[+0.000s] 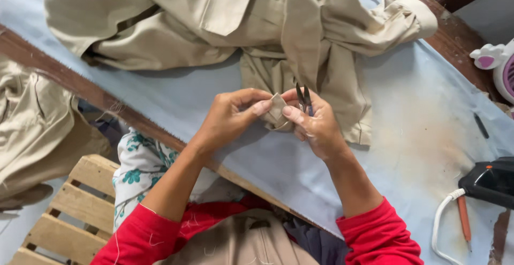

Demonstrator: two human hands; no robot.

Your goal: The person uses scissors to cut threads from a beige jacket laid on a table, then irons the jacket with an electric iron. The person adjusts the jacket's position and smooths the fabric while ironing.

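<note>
Here both hands pinch a small khaki flap (pixel 277 107) between them above the blue-covered surface (pixel 417 136): left hand (pixel 233 116) by thumb and forefinger, right hand (pixel 315 123) also gripping thread snips (pixel 303 98). The beige garment (pixel 241 24) is heaped just behind; a black iron (pixel 490 182) and a pencil (pixel 463 218) lie well apart.

Soft even daylight, faint shadows, sharp focus, no glare.

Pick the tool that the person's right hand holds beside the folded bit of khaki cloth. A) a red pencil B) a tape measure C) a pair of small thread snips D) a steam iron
C: the right hand holds small thread snips, their dark blades pointing up, right beside the folded khaki cloth that the left hand pinches.
</note>
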